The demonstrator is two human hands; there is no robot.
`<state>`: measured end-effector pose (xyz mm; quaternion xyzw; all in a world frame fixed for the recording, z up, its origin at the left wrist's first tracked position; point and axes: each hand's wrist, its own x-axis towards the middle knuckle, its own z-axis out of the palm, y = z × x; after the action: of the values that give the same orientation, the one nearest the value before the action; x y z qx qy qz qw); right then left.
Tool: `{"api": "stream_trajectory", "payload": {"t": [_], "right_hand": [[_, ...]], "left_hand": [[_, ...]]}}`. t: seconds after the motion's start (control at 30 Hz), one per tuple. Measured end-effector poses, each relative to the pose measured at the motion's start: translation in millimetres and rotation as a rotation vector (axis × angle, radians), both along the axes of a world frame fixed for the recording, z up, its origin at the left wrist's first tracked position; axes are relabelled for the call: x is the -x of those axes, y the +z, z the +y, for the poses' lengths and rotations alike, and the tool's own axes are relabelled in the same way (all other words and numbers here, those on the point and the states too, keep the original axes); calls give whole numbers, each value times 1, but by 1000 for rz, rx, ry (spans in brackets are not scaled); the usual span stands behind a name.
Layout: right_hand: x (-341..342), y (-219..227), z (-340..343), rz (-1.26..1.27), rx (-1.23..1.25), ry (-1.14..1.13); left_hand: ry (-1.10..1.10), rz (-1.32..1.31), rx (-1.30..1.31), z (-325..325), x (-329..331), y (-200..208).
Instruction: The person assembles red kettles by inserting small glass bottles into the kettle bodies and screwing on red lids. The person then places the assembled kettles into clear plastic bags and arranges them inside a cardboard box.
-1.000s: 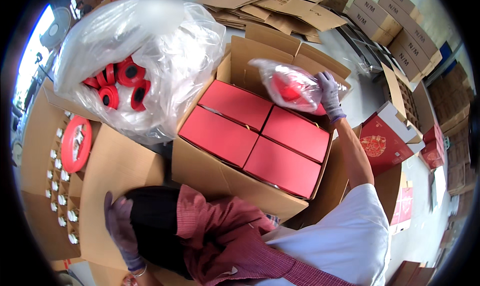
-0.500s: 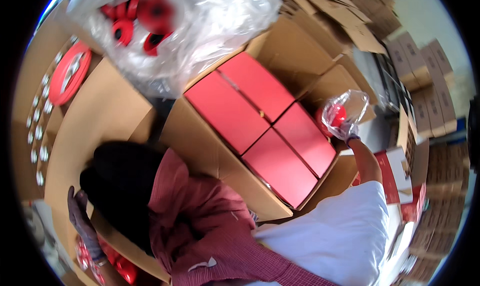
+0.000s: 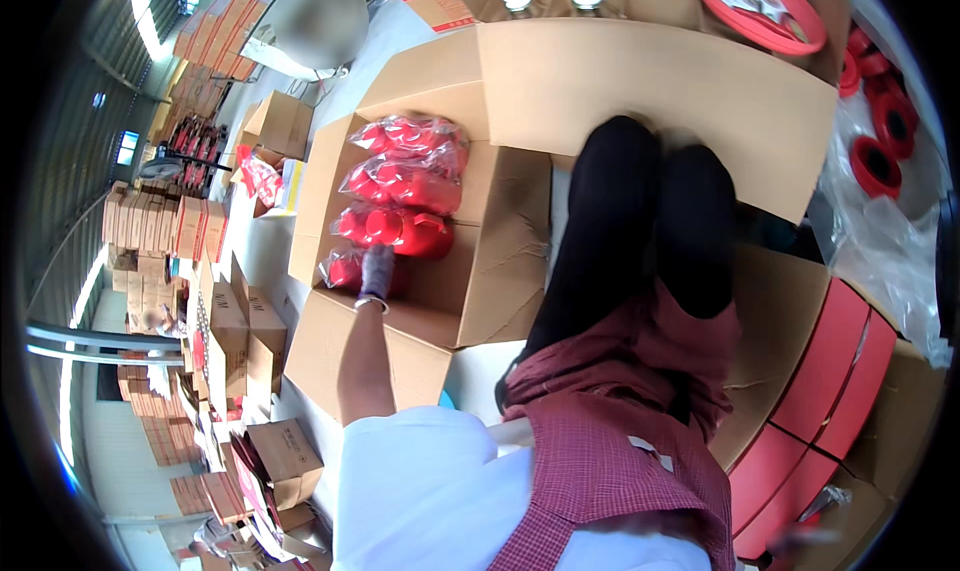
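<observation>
My left hand (image 3: pixel 377 271), in a grey glove, reaches into an open cardboard box (image 3: pixel 505 241) on the left. Its fingers are closed together at the nearest of several bagged red jugs (image 3: pixel 347 270) and look closed on it; the fingertips are partly hidden. Farther in are more red jugs (image 3: pixel 420 233) with handles, in clear plastic bags. My right hand (image 3: pixel 803 538) is smeared by motion at the lower right edge, beside a red thing in clear plastic (image 3: pixel 833 497); its fingers cannot be made out. Next to it are flat red boxes (image 3: pixel 765 471) inside another carton.
At the top, a divided carton (image 3: pixel 640 3) holds silver-capped bottles and a red round tray (image 3: pixel 765 11). Red ring-shaped parts (image 3: pixel 875 166) lie in clear plastic (image 3: pixel 880 241) at the right. Stacked cartons (image 3: pixel 150 221) and a person (image 3: pixel 165 319) are farther left.
My view has swung left, bringing the box of bagged red jugs into sight. My left hand has gone from open beside a carton to inside that box. The red boxes now sit lower right.
</observation>
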<state>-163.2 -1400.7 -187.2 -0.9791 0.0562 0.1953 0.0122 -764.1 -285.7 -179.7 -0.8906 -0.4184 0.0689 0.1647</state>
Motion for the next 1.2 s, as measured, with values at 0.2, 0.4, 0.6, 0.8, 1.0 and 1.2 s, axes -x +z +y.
{"api": "stream_trajectory", "payload": {"t": [0.2,0.4,0.6,0.8,1.0,1.2], "right_hand": [[36,43,51,-15,54,-63],[-24,71,137,-105,-56,129],[-97,107,386,-309,-183,465],[14,173,708,-338,-606,1306],[189,141,860,914,-1388,745],[118,199,844,-141,-1491,1291]], "left_hand": [[309,42,288,12,-111,-21],[-2,399,335,84,-148,-54],[165,541,314,108,-115,-87],[825,-578,725,73,-10,-82],[-114,-819,348,-69,-144,41],[-90,-1785,1598,-160,-306,23]]}}
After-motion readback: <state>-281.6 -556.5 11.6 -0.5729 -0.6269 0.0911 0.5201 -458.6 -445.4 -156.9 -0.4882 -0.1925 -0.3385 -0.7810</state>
